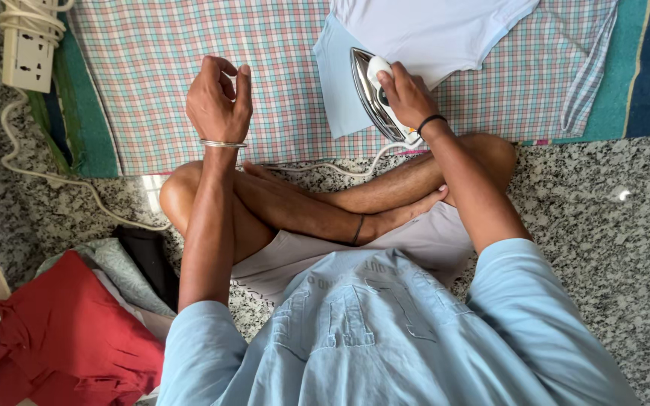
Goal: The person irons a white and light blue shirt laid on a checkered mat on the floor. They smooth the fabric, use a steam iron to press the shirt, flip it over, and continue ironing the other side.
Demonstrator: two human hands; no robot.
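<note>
Iron (pixel 374 96): silver soleplate, white handle, tipped up on its side at the near edge of a pale blue garment (pixel 338 83). It sits toward the far right of the checked cloth (pixel 189 68), with the soleplate facing left.

Right hand (pixel 408 94): fingers wrapped shut around the iron's handle, thumb on the near side. Dark band at the wrist.

Left hand (pixel 218 101): raised above the checked cloth, well left of the iron. Fingers curled loosely inward, about half closed, holding nothing. Thin metal bangle (pixel 223 143) at the wrist. Whether it touches the cloth below cannot be told.

White garment (pixel 430 30): lies over the pale blue one at the far edge, just right of the iron.

White cord (pixel 325 167): runs from the iron leftward along the near edge of the checked cloth, across the speckled stone floor (pixel 603 203).

Checked cloth: pastel pink, green and blue squares, spread flat over a teal and dark blue striped mat (pixel 633 68).

Power strip (pixel 28 53): cream, rectangular, far left corner, several sockets, a coil of cream cable bundled at its far end. No readable markings noted.

Near left: heap of clothes with a red garment (pixel 69 331) on top and a grey-green and a black piece behind it.

Person sits cross-legged on the floor, light blue shirt.
</note>
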